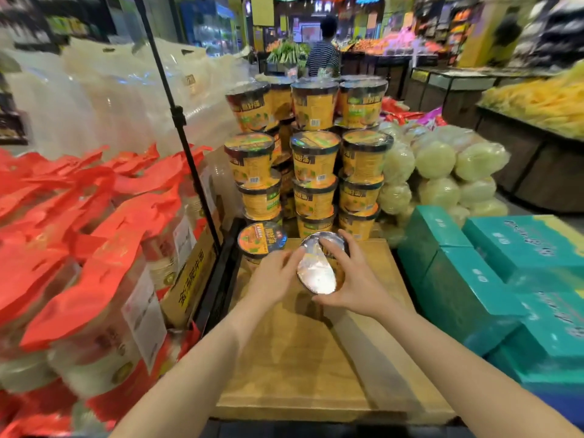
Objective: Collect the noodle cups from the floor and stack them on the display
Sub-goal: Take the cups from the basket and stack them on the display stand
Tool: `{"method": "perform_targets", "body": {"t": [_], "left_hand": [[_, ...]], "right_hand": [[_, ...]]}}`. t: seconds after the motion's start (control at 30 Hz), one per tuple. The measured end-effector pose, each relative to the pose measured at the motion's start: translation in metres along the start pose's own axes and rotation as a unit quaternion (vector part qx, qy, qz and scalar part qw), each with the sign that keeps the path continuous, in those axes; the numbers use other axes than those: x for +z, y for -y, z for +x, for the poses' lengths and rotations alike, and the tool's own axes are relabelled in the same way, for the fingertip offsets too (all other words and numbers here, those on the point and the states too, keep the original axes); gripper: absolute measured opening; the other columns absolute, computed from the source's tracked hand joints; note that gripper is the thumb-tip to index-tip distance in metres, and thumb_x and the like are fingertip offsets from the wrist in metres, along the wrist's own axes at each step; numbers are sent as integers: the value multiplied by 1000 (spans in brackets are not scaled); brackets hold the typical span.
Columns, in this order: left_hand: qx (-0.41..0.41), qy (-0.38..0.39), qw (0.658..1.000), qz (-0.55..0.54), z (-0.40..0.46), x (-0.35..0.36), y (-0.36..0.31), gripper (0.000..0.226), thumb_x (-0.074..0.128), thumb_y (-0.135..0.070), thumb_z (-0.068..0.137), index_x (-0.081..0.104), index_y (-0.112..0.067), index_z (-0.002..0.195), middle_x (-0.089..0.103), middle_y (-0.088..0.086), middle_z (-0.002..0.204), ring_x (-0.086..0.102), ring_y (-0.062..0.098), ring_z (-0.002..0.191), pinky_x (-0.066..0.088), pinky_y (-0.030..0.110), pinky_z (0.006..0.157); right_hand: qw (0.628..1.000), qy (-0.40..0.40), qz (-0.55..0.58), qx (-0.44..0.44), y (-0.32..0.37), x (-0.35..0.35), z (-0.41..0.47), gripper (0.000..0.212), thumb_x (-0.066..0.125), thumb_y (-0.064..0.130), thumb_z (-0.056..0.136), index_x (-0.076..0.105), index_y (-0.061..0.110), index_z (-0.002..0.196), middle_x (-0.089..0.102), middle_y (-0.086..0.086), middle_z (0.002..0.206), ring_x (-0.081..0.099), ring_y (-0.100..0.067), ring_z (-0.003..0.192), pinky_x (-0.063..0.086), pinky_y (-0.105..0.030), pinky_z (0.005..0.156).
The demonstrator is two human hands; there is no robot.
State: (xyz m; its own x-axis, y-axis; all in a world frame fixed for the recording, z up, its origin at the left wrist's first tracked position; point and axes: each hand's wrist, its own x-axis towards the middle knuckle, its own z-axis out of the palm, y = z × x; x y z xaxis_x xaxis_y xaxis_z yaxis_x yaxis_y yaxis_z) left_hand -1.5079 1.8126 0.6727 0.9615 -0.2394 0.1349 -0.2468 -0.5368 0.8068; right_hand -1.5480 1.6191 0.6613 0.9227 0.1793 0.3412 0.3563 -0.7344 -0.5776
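A noodle cup (pixel 316 273) with a glaring foil-bright lid hangs over the wooden display top (pixel 303 358). My right hand (pixel 354 279) grips it from the right, fingers over the far rim and thumb under the near side. My left hand (pixel 278 275) holds its left side. Just left of it another yellow noodle cup (pixel 261 239) stands alone on the display. Behind rises a stack of noodle cups (pixel 313 159), several tiers high and three columns wide.
Red-topped packaged goods (pixel 94 248) crowd the left, with a black pole (pixel 180 121) slanting past them. Teal boxes (pixel 493 273) sit on the right, bagged pale round items (pixel 442 172) behind them. A person in a striped shirt (pixel 323 56) stands far back by produce.
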Motion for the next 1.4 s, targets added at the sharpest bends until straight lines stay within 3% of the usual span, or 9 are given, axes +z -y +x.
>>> {"method": "perform_targets", "body": {"t": [0.1,0.17,0.27,0.37,0.63,0.87,1.03,1.17,1.4], "left_hand": [[56,-95,976,189,30,-17,18,45,38,-55,98,64,-21,84,59,-3,84,57,18,82,38,33,61],[82,-94,950,287,54,-24,41,44,46,-49,98,65,-15,118,61,5,119,53,24,115,47,39,90],[48,-30,928,369,67,-23,69,62,31,-56,98,42,-18,146,40,7,150,32,26,141,25,48,116],[62,-57,925,369,70,-15,79,74,17,-60,92,49,-17,142,49,7,145,40,27,137,26,51,114],[94,-123,930,334,71,-9,82,59,37,-50,90,65,-10,123,62,11,128,54,31,123,22,43,108],[87,-100,926,353,70,-11,87,65,28,-55,93,56,-14,135,55,8,138,44,27,132,21,46,114],[69,-60,923,373,68,-17,78,72,19,-59,92,49,-16,142,46,9,147,36,27,138,16,49,116],[72,-57,918,386,66,-30,62,62,33,-53,100,30,-17,151,30,7,157,24,25,144,10,53,118],[126,-96,923,351,22,-44,45,52,43,-46,98,49,-13,137,50,6,138,46,26,126,37,44,102]], "right_hand": [[998,8,-24,60,-10,-10,18,106,78,65,57,27,41,146,1,3,158,12,-26,145,23,-42,118],[994,19,-31,101,-14,-15,34,103,79,64,59,31,35,146,5,-1,158,15,-28,145,25,-44,117],[989,19,-39,141,-17,-15,60,98,81,59,64,36,29,145,11,-7,158,19,-29,144,27,-43,116],[984,23,-43,169,-20,-5,84,97,80,60,63,38,28,144,13,-8,158,22,-31,143,28,-43,115],[978,-5,-61,199,-22,39,94,91,73,66,68,39,28,143,11,-2,159,23,-32,142,31,-43,110],[968,-15,-126,217,-25,55,91,90,59,74,74,34,30,148,12,-4,160,22,-35,140,33,-47,108],[953,65,-169,242,-18,43,96,97,45,86,71,23,36,150,8,-3,162,12,-34,146,24,-54,113],[960,44,-141,237,-9,23,101,80,40,72,88,14,35,153,14,-5,161,14,-34,146,19,-55,115],[969,-38,-205,135,16,18,63,52,45,45,98,42,19,144,42,-6,148,37,-27,136,34,-46,110]]}}
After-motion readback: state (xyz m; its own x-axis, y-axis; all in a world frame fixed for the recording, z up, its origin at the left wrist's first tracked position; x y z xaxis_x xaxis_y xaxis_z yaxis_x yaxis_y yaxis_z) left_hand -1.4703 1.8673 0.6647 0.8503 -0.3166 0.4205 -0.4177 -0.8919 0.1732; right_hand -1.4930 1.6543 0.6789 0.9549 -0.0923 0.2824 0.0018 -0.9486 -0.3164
